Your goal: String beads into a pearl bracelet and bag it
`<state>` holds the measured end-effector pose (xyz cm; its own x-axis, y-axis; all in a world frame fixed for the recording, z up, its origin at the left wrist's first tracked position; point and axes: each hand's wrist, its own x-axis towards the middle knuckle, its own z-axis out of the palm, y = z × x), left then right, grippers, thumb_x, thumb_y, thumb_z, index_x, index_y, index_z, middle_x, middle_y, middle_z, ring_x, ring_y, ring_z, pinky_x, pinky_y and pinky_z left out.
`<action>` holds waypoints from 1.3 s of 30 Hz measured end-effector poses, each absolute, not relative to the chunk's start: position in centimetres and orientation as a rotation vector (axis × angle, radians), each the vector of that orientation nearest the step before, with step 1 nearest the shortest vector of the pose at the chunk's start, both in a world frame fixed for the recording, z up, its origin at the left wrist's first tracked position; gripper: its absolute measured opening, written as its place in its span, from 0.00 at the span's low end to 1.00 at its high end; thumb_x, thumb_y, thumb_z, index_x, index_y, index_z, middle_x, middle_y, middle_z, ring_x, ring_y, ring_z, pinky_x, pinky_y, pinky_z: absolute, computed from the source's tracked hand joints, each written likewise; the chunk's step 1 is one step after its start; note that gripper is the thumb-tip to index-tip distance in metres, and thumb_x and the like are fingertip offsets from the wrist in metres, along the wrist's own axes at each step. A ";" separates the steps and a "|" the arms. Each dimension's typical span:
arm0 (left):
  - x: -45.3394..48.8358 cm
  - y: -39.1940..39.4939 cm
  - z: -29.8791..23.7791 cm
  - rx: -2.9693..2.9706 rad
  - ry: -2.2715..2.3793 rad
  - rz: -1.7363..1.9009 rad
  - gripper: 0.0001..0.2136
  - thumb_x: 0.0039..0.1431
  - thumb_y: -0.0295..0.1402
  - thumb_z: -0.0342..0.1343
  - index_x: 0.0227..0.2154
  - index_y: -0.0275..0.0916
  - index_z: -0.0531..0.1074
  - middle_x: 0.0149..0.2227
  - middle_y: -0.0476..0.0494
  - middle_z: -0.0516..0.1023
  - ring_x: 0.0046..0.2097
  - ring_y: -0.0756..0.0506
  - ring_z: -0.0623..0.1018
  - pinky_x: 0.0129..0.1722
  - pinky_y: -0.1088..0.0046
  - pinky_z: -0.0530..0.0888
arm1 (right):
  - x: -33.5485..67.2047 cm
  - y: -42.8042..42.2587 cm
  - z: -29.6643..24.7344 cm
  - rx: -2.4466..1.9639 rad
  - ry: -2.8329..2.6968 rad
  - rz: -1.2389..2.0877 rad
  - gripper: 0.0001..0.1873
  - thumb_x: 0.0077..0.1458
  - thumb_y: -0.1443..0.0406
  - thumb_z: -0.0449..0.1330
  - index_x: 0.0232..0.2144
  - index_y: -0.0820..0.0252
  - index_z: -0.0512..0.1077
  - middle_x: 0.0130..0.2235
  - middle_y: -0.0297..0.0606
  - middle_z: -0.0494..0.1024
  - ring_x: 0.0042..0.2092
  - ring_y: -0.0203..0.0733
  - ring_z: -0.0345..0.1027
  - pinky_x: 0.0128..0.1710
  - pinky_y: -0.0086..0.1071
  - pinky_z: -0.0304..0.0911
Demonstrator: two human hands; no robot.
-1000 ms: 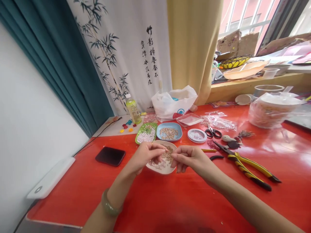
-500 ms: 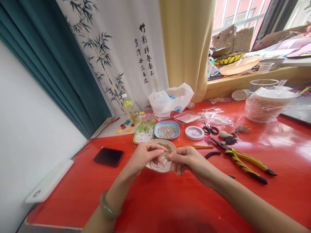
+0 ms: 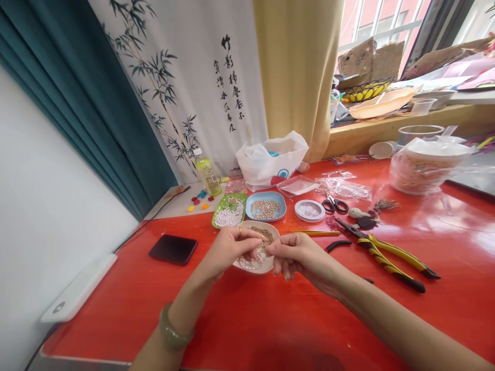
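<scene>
Both my hands meet over a pale dish (image 3: pixel 266 265) in a pinch, fingertips close together but apart. My left hand (image 3: pixel 229 251), with a ring and a green bangle on its wrist, has thumb and forefinger pressed together above the dish. Whatever lies between them is too small to make out. My right hand (image 3: pixel 297 252) pinches by the dish's right rim, its other fingers curled; what it holds is equally unclear. Gold beads (image 3: pixel 266 235) lie in the dish, and clear pinkish beads (image 3: pixel 250 263) show below my left fingers, partly hidden.
Behind the dish stand a green tray (image 3: pixel 215 222) of white beads and a blue tray (image 3: pixel 283 210) of gold beads. Pliers (image 3: pixel 373 247), scissors (image 3: pixel 335 205) and a white spool (image 3: pixel 310 211) lie rightward. A phone (image 3: pixel 173 249) rests left; a bottle (image 3: pixel 208 174) stands behind.
My right fingers have shifted very slightly at the dish's right rim. My left hand keeps its pinch in almost the same place; the things on the table stay put.
</scene>
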<state>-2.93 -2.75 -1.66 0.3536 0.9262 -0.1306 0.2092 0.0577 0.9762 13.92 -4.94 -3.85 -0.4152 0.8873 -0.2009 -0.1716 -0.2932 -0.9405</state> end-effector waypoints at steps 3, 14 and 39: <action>-2.9 -2.7 -1.7 1.429 1.104 0.754 0.07 0.44 0.31 0.56 0.27 0.33 0.75 0.16 0.49 0.71 0.20 0.54 0.68 0.22 0.78 0.65 | 14.0 -4.9 -4.0 -0.985 -1.171 1.810 0.11 0.43 0.62 0.62 0.18 0.66 0.70 0.16 0.35 0.74 0.14 0.25 0.60 0.14 0.20 0.52; -2.9 -2.8 -1.6 1.446 1.098 0.742 0.08 0.44 0.31 0.56 0.28 0.34 0.76 0.16 0.49 0.70 0.20 0.54 0.67 0.22 0.78 0.64 | 13.9 -4.9 -4.0 -1.000 -1.177 1.781 0.13 0.42 0.60 0.62 0.18 0.65 0.69 0.16 0.33 0.72 0.14 0.26 0.59 0.15 0.22 0.52; -3.0 -2.8 -1.7 1.446 1.061 0.749 0.10 0.47 0.32 0.56 0.31 0.34 0.76 0.17 0.49 0.70 0.21 0.54 0.67 0.23 0.79 0.64 | 13.1 -5.2 -4.1 -1.047 -1.375 1.481 0.12 0.48 0.59 0.57 0.22 0.63 0.67 0.18 0.31 0.72 0.18 0.28 0.63 0.20 0.23 0.57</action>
<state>-3.01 -2.84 -1.73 0.3908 0.9129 -0.1173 0.1956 0.0422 0.9798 13.15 -5.18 -4.10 -0.2991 0.9536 -0.0334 -0.0371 -0.0466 -0.9982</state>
